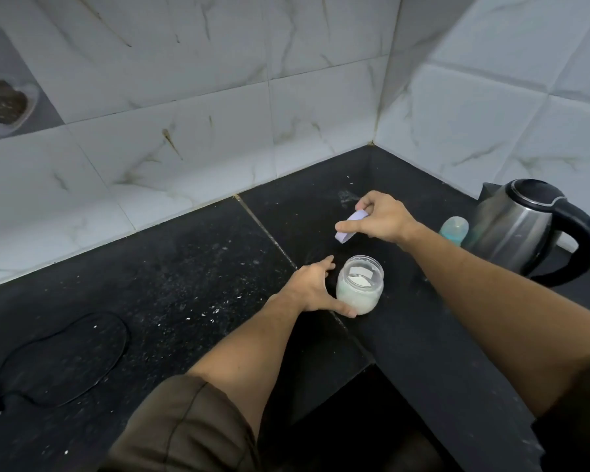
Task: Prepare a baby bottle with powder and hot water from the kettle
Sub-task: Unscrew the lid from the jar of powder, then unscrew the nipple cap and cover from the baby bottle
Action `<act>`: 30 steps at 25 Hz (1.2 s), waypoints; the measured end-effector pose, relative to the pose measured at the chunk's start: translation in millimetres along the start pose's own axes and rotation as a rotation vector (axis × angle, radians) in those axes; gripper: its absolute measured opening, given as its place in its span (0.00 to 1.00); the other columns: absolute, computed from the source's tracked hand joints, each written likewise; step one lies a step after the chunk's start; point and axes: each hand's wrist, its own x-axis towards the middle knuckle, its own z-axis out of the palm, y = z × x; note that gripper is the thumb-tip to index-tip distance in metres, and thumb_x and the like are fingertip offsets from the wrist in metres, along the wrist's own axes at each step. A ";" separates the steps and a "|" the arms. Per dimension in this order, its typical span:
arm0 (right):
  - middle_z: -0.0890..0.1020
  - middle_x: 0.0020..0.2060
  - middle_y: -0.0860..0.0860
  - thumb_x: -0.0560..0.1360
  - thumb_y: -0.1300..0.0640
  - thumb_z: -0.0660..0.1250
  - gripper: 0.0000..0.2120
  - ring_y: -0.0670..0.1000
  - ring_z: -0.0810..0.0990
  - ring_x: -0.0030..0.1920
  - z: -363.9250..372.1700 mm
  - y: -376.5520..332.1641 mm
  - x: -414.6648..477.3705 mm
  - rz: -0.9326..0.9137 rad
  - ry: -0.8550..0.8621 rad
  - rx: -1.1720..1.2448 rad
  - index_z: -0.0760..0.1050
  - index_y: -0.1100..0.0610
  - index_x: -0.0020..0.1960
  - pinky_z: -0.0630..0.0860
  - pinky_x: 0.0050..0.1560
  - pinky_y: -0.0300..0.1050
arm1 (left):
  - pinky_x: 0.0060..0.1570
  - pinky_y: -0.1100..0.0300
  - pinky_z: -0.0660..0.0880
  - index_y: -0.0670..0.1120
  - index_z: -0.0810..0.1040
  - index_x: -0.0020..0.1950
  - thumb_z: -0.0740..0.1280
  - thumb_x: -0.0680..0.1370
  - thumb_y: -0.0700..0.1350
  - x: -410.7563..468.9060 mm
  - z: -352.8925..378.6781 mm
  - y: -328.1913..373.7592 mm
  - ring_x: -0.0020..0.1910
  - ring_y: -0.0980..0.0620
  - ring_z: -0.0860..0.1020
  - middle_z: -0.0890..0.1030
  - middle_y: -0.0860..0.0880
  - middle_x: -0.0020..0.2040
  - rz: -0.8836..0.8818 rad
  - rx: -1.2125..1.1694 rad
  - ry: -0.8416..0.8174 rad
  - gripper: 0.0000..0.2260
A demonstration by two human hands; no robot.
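Near the table (184, 267) corner, your left hand (309, 287) holds the open powder jar (360, 286); your right hand (378, 218) pinches its lid (349, 226) at twelve o'clock. With the bottle (453, 229) at two o'clock, a careless reach could tip powder out.

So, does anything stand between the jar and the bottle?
Only the right forearm, its hand holding the lid, crosses between the jar and the bottle, which stands beside the kettle. Nothing else shows on the counter there.
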 end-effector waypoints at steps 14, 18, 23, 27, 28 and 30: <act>0.81 0.57 0.49 0.63 0.50 0.86 0.20 0.54 0.79 0.57 63.8 20.3 70.0 -0.142 -0.469 -0.449 0.77 0.54 0.42 0.78 0.55 0.50 | 0.64 0.56 0.77 0.51 0.71 0.78 0.82 0.67 0.60 -15.7 -48.7 -51.2 0.57 0.58 0.79 0.81 0.57 0.64 -0.158 0.021 0.139 0.43; 0.82 0.49 0.52 0.62 0.48 0.86 0.21 0.55 0.81 0.51 65.5 18.3 71.9 -0.156 -0.482 -0.589 0.75 0.52 0.40 0.81 0.51 0.52 | 0.63 0.56 0.77 0.51 0.72 0.77 0.81 0.69 0.58 -9.2 -49.2 -50.7 0.57 0.57 0.80 0.81 0.57 0.63 -0.168 0.055 0.150 0.39; 0.82 0.46 0.51 0.63 0.48 0.86 0.19 0.54 0.82 0.48 62.7 19.0 66.6 -0.106 -0.493 -0.631 0.77 0.51 0.42 0.83 0.55 0.57 | 0.58 0.61 0.75 0.51 0.73 0.76 0.81 0.70 0.57 -1.9 -46.4 -47.4 0.55 0.57 0.79 0.82 0.58 0.60 -0.162 0.096 0.151 0.37; 0.82 0.48 0.51 0.70 0.49 0.82 0.16 0.53 0.81 0.51 39.0 16.5 63.4 -0.085 -0.397 -0.526 0.80 0.54 0.48 0.79 0.52 0.51 | 0.59 0.60 0.75 0.52 0.74 0.76 0.78 0.74 0.56 6.3 -51.4 -33.8 0.54 0.57 0.79 0.82 0.58 0.60 -0.149 0.123 0.170 0.32; 0.82 0.49 0.52 0.72 0.49 0.81 0.14 0.54 0.80 0.52 28.4 14.9 62.1 -0.073 -0.356 -0.488 0.80 0.54 0.49 0.77 0.51 0.49 | 0.61 0.58 0.76 0.52 0.74 0.76 0.76 0.76 0.55 8.8 -54.0 -28.5 0.55 0.57 0.79 0.82 0.57 0.60 -0.150 0.125 0.182 0.30; 0.81 0.49 0.52 0.74 0.50 0.79 0.12 0.54 0.79 0.51 2.0 13.0 56.5 -0.049 -0.237 -0.436 0.79 0.54 0.50 0.74 0.50 0.47 | 0.64 0.56 0.76 0.51 0.75 0.75 0.74 0.78 0.52 16.5 -58.1 -12.9 0.55 0.56 0.80 0.82 0.56 0.60 -0.119 0.138 0.236 0.26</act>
